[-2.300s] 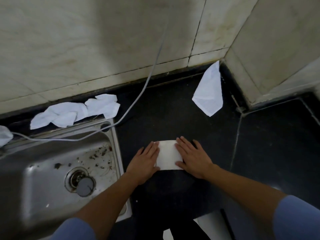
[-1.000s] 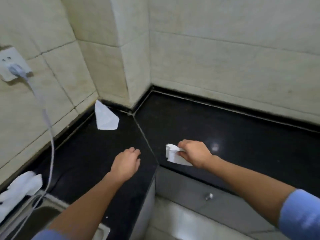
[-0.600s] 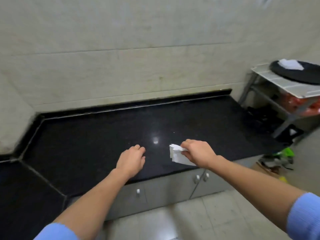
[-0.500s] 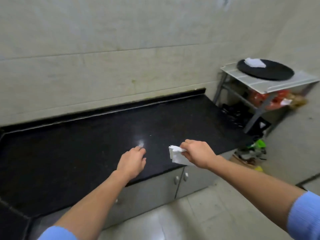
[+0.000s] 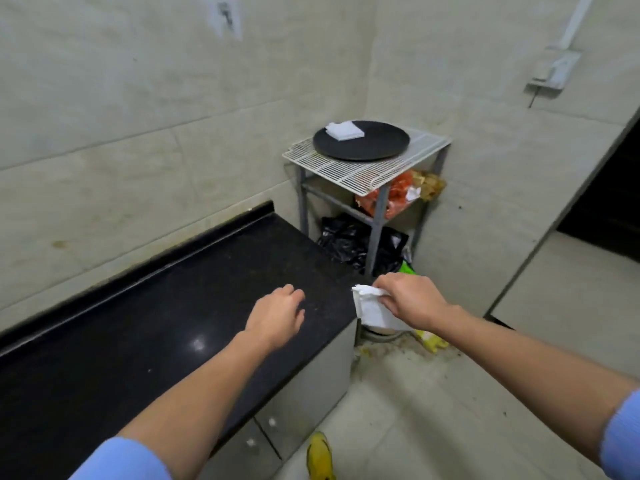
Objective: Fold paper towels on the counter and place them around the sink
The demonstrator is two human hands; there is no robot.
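My right hand point(image 5: 410, 299) pinches a folded white paper towel point(image 5: 371, 308) and holds it in the air just past the right end of the black counter point(image 5: 145, 323). Its fingers are curled over the towel's top edge. My left hand point(image 5: 277, 315) hovers over the counter with loosely curled fingers and holds nothing. A stack of folded white towels point(image 5: 344, 130) lies on a round black tray point(image 5: 362, 140) on the wire rack point(image 5: 363, 164) ahead. The sink is out of view.
The rack stands in the corner beyond the counter's end, with orange bags point(image 5: 394, 195) on its shelf and a black bag point(image 5: 349, 242) below. Grey cabinet doors point(image 5: 301, 400) run under the counter. A yellow shoe point(image 5: 320, 457) shows on the tiled floor.
The view has swung right from the sink along the counter to the corner rack. My right hand has picked the folded towel up off the counter and carried it along; my left hand has let go.
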